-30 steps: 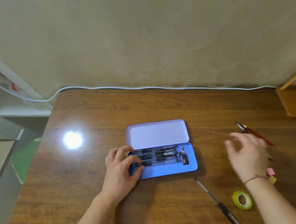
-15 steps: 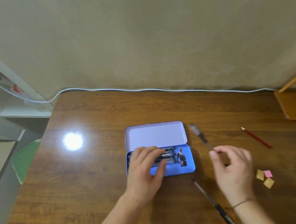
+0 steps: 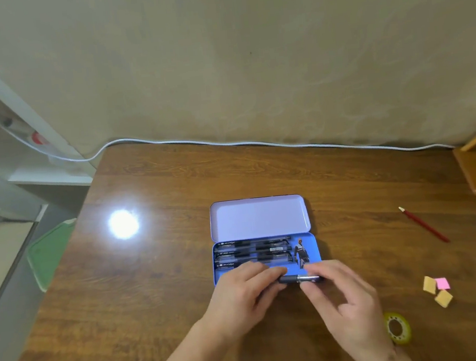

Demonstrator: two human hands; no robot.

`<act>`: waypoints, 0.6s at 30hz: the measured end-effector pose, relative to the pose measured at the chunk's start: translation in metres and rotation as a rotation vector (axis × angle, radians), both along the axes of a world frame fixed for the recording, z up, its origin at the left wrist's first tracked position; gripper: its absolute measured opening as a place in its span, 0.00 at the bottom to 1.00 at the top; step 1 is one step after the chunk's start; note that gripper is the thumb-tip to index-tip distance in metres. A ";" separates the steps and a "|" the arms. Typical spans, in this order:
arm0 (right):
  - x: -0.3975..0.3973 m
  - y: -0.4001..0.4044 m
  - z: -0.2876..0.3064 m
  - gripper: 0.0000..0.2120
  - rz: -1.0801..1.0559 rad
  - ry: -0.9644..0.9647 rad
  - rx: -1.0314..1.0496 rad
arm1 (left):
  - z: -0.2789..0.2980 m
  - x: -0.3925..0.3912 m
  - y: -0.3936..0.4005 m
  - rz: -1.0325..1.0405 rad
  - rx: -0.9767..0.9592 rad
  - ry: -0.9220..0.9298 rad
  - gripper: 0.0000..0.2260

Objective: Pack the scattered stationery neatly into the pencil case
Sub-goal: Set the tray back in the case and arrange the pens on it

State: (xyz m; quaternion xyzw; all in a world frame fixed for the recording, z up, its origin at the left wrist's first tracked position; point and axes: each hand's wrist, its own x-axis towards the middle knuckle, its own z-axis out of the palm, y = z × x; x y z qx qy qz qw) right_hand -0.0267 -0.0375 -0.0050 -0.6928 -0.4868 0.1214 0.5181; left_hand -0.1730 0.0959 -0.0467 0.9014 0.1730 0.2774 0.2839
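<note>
Two hands, my left hand and right hand, pinch one pen over the pencil case front rim; next: lower it beside the four packed pens

both hands now hold pen over case.

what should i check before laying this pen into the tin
1. Blue metal pencil case lid open: ok.
2. Dark pen with silver band held by both left hand and right hand: ok.
3. Free strip along the case's near edge: cannot tell, hands cover it.
4. Black pens already inside lie parallel: ok.
5. Pen roughly parallel to those rows: ok.
6. Red pencil still out on wooden table: not ok.
</note>
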 end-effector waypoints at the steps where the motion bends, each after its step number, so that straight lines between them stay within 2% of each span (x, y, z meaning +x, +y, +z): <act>1: 0.006 0.001 -0.005 0.10 0.019 -0.144 -0.033 | -0.004 -0.004 0.003 -0.004 0.009 0.030 0.09; 6: 0.022 0.012 -0.040 0.10 0.031 -0.555 -0.170 | -0.013 -0.016 0.016 0.056 0.062 0.112 0.06; 11: 0.020 0.032 -0.054 0.10 -0.035 -0.611 -0.298 | -0.019 -0.018 0.022 0.234 0.135 0.154 0.00; 18: 0.008 0.046 -0.052 0.03 -0.110 -0.550 -0.428 | -0.026 -0.026 0.030 0.327 0.075 0.196 0.03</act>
